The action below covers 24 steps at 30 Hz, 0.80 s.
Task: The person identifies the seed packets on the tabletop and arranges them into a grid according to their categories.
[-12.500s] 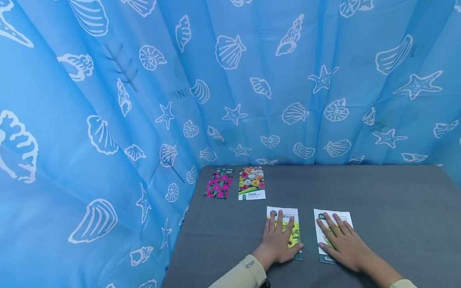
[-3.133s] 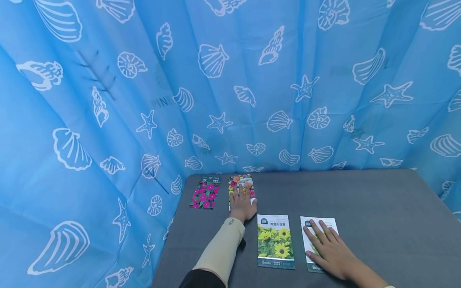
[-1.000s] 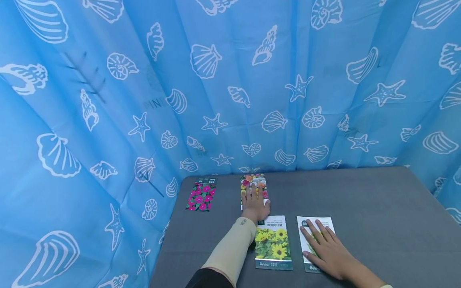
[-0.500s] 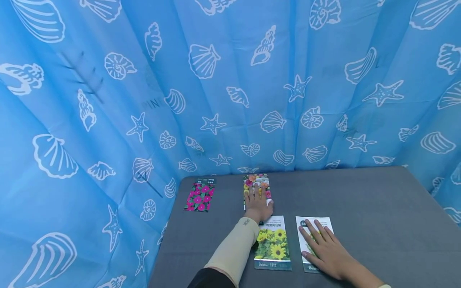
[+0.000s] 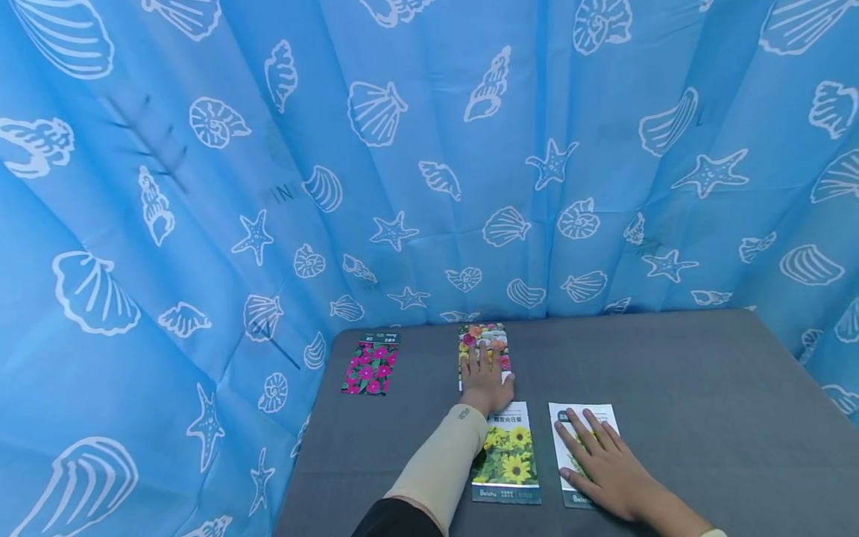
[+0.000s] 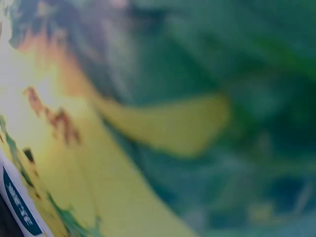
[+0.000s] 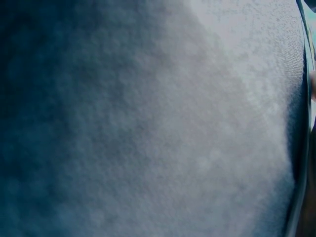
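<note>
My left hand (image 5: 486, 384) lies flat with spread fingers on a seed packet printed with multicoloured flowers (image 5: 485, 332), covering its lower middle. Just in front, partly under the left wrist in the head view, is a sunflower seed packet (image 5: 506, 455); its yellow petals (image 6: 168, 123) fill the left wrist view, blurred. My right hand (image 5: 611, 473) rests with straight fingers on a white-topped seed packet (image 5: 604, 415), hiding most of its picture. The right wrist view shows mostly blurred grey cloth (image 7: 173, 123), with a thin packet edge at its right border.
A seed packet with magenta flowers (image 5: 370, 367) lies at the table's back left corner, its print upside down. The grey-covered table (image 5: 705, 380) extends to the right. A blue shell-patterned curtain (image 5: 429, 149) hangs behind and along the left side.
My left hand went from the sunflower packet to the multicoloured flower packet, then slid it rightward, away from the magenta one. It now sits behind the sunflower packet. My right hand stays put.
</note>
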Each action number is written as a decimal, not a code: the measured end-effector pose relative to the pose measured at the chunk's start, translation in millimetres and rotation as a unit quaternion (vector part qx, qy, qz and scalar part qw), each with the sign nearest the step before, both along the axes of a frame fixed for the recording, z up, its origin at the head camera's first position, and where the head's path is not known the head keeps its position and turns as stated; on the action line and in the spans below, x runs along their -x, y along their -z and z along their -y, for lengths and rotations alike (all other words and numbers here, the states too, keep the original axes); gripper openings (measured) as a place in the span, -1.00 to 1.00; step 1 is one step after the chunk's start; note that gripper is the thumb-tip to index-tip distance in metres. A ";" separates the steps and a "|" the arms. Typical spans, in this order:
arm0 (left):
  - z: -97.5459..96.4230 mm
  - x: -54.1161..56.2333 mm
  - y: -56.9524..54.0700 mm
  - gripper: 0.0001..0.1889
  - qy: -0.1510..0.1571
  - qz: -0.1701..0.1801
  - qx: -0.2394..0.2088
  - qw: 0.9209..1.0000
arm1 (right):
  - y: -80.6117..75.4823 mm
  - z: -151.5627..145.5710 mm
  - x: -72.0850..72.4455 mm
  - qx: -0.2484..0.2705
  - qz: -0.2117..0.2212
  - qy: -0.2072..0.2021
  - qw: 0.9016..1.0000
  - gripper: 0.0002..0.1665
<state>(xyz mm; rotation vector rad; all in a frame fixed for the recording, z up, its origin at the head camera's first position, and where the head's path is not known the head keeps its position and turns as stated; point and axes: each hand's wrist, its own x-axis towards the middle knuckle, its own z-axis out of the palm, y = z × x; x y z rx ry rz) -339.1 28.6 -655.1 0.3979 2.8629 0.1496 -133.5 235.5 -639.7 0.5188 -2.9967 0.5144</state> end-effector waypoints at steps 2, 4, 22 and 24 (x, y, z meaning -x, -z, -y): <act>-2.4 -0.1 1.6 -0.17 0.003 -0.005 0.007 1.000 | 0.2 0.1 0.0 -0.002 -0.011 0.000 1.000 -0.15; -4.8 -0.5 3.3 -0.17 0.007 -0.008 0.013 1.000 | 0.5 0.3 0.1 -0.003 -0.009 0.003 1.000 -0.14; -15.8 -9.7 -3.4 -0.20 0.011 -0.006 -0.007 1.000 | -3.8 0.2 0.3 -0.007 0.009 0.007 1.000 -0.13; -15.3 -10.7 -6.1 -0.20 0.011 -0.003 -0.012 1.000 | -3.5 -0.2 -0.2 0.001 0.008 0.005 1.000 -0.14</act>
